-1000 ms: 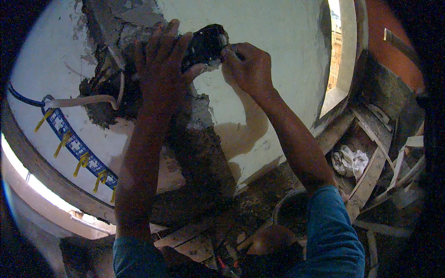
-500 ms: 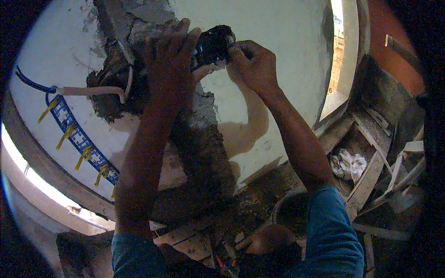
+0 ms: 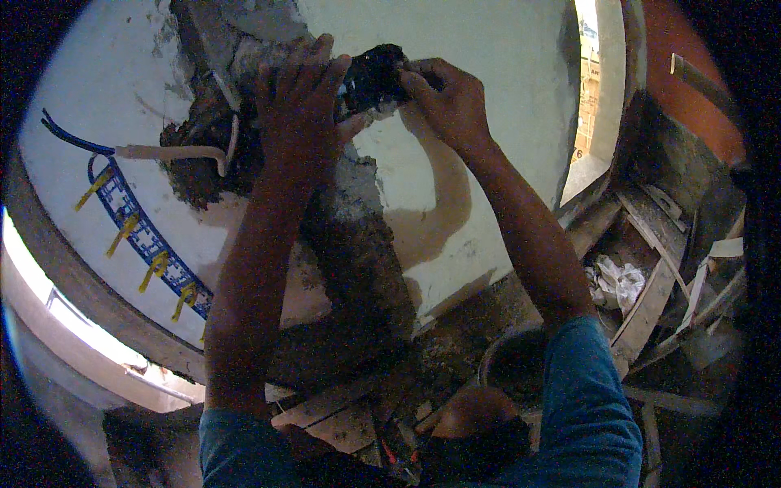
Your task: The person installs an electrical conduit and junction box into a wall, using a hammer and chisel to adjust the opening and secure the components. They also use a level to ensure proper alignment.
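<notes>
On the pale plastered wall (image 3: pixel 496 73), a black box-like piece (image 3: pixel 376 75) sits in a rough chipped opening; I cannot make out its exact kind. My left hand (image 3: pixel 299 110) lies against the wall just left of it, fingers stretched upward and its thumb below the black piece. At the piece's right edge my right hand (image 3: pixel 449 102) is closed in a pinch. Whatever the pinching fingertips hold is too small to tell. A rough channel (image 3: pixel 358 236) of bare mortar runs down the wall below my left hand.
Left of the hands, a pale bent conduit (image 3: pixel 175 153) with dark blue cables (image 3: pixel 73 137) sticks out of a broken hole. A blue patterned strip (image 3: pixel 146 228) with yellow ties hangs beneath. Wooden boards (image 3: pixel 651 309), a crumpled white bag (image 3: pixel 616 282) and a bucket (image 3: pixel 514 358) lie lower right.
My right hand has shifted slightly, its pinch staying at the black piece's right edge. My left hand stays spread on the wall. The view has moved a little.
</notes>
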Available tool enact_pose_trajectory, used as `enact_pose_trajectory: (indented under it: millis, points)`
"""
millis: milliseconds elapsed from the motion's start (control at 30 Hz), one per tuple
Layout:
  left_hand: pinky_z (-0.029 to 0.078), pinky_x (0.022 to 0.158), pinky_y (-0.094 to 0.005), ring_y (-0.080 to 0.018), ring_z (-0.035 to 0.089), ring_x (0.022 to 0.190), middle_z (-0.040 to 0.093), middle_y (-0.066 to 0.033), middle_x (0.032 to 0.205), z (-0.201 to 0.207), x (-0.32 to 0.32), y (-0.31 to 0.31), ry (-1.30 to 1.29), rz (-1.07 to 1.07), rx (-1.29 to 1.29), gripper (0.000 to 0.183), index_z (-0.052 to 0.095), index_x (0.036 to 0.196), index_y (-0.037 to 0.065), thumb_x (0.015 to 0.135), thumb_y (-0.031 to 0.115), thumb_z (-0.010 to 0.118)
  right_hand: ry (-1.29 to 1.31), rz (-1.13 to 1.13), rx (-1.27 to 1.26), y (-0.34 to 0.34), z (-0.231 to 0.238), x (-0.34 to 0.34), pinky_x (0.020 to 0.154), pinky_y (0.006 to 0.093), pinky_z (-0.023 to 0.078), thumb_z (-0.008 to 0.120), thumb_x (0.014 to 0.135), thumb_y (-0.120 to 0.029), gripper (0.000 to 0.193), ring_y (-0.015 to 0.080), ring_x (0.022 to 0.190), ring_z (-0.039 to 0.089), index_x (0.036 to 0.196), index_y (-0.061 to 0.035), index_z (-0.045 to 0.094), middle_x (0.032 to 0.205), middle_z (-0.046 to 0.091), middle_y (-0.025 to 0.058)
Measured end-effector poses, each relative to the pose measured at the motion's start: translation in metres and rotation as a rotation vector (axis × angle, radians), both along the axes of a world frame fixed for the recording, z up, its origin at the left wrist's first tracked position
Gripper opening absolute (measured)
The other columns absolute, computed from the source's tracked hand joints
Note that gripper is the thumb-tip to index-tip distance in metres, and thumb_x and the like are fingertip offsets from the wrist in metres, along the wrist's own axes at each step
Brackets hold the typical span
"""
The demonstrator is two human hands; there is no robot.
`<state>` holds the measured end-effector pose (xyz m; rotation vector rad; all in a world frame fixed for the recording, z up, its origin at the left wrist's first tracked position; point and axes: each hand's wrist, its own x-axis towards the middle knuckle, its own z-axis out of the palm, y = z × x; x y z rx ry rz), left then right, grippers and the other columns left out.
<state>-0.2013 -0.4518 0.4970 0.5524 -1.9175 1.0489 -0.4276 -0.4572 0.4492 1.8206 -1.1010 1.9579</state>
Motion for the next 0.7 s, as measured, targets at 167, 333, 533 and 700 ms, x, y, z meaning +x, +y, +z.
enact_pose_trajectory:
  millis: [167, 333, 533, 700]
  points:
    - [0.019, 0.116, -0.0594, -0.0314, 0.040, 0.139, 0.048, -0.0090, 0.147, 0.006, 0.009, -0.011, -0.060, -0.061, 0.024, 0.066, 0.057, 0.131, 0.014, 0.072, 0.031, 0.082, 0.014, -0.082, -0.122, 0.000, -0.014, -0.015, 0.077, 0.0428, 0.057, 0.065, 0.090, -0.032, 0.027, 0.0325, 0.087, 0.071, 0.101, -0.0090, 0.073, 0.098, 0.073, 0.0142]
    - [0.018, 0.117, -0.0602, -0.0340, 0.043, 0.136, 0.051, -0.0129, 0.144, 0.006, 0.013, -0.011, -0.124, 0.011, -0.013, 0.056, 0.060, 0.128, 0.015, 0.077, 0.033, 0.076, 0.169, -0.244, -0.144, -0.002, -0.004, -0.013, 0.077, 0.0381, 0.057, 0.068, 0.090, -0.026, 0.025, 0.0301, 0.088, 0.070, 0.107, -0.0094, 0.071, 0.099, 0.071, 0.0120]
    - [0.028, 0.112, -0.0580, -0.0368, 0.047, 0.129, 0.056, -0.0138, 0.136, -0.001, 0.012, 0.008, -0.184, 0.145, 0.229, 0.048, 0.064, 0.121, 0.015, 0.077, 0.028, 0.076, 0.097, -0.117, -0.155, -0.002, -0.007, -0.005, 0.076, 0.0448, 0.055, 0.061, 0.091, -0.033, 0.030, 0.0345, 0.086, 0.066, 0.108, -0.0090, 0.067, 0.095, 0.066, 0.0134]
    - [0.040, 0.102, -0.0524, -0.0377, 0.056, 0.113, 0.063, -0.0129, 0.118, -0.053, 0.022, 0.045, -0.237, 0.098, 0.364, 0.042, 0.066, 0.116, 0.013, 0.075, 0.020, 0.075, 0.164, -0.154, -0.192, -0.001, -0.031, -0.012, 0.081, 0.0455, 0.054, 0.062, 0.091, -0.027, 0.025, 0.0345, 0.097, 0.064, 0.106, -0.0071, 0.065, 0.100, 0.064, 0.0154]
